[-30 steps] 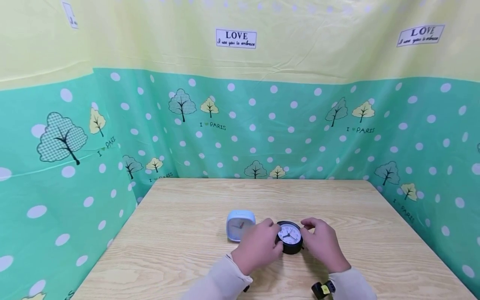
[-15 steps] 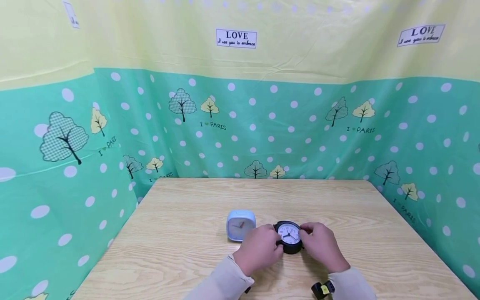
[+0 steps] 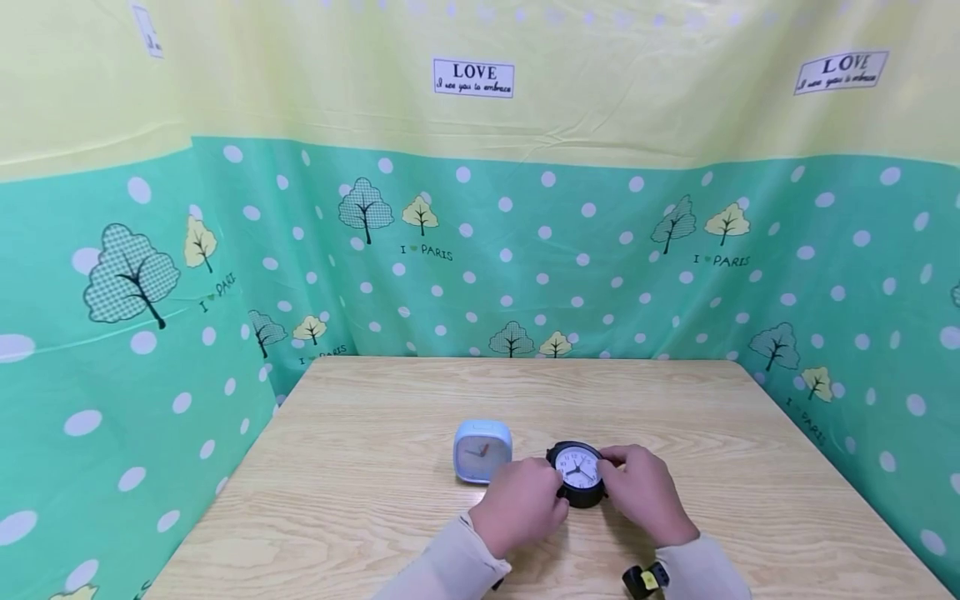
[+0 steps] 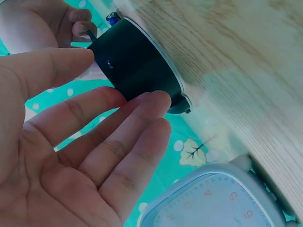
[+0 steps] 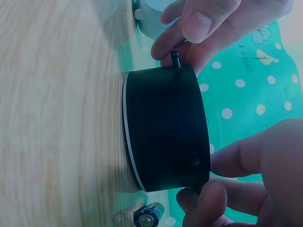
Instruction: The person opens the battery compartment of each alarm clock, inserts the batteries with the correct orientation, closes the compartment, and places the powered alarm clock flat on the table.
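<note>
A round black alarm clock with a white dial lies face up, close over the table, between my hands. My left hand is at its left side; in the left wrist view, the thumb tip and index fingertip meet the clock's black casing. The right hand pinches the opposite edge, with curled fingers at the casing's lower corner in the right wrist view. A short black leg sticks out near the left fingertips. Just left of my left hand stands a light-blue square alarm clock.
A small dark-blue battery lies on the table near the black clock, by the right hand. The wooden table reaches back to a green and yellow printed curtain, which also stands along both sides.
The right fingers have come down from above the rim onto the black clock's edge. My left hand has shifted slightly toward me, its fingers lower on the left side. The clock has barely moved.
</note>
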`<state>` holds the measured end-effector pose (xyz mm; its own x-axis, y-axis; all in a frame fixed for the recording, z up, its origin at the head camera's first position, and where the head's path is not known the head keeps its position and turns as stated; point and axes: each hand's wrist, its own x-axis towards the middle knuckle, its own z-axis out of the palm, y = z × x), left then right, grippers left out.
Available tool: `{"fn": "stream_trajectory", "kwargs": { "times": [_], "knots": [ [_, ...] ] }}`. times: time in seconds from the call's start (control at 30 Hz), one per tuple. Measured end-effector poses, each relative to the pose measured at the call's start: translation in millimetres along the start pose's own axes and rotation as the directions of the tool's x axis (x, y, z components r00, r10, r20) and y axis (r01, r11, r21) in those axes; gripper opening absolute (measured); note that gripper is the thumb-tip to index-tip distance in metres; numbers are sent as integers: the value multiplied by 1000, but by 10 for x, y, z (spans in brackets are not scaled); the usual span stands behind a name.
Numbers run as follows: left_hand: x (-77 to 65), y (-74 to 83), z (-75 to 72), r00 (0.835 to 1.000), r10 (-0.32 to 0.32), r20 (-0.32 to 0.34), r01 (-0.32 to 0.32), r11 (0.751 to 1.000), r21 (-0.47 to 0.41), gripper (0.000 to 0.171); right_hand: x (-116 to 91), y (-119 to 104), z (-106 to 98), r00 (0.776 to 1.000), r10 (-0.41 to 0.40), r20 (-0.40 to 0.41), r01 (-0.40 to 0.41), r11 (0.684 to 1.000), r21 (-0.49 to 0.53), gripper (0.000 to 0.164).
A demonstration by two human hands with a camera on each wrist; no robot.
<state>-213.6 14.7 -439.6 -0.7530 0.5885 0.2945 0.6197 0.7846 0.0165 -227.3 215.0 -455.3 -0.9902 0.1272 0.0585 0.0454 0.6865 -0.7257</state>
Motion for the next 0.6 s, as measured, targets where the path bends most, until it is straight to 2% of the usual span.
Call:
{"fn": "stream_trajectory", "kwargs": {
  "times": [0.13, 0.6],
  "knots": [
    [-8, -13, -9, 1000, 17, -13, -17, 1000, -10, 23, -9, 15, -14, 1000, -19, -12, 19, 1000, -17, 33],
    [-38, -18, -19, 1000, 13, -9, -14, 1000, -22, 22, -20, -15, -11, 999, 1, -32, -1, 1000, 15, 29]
  ]
}}
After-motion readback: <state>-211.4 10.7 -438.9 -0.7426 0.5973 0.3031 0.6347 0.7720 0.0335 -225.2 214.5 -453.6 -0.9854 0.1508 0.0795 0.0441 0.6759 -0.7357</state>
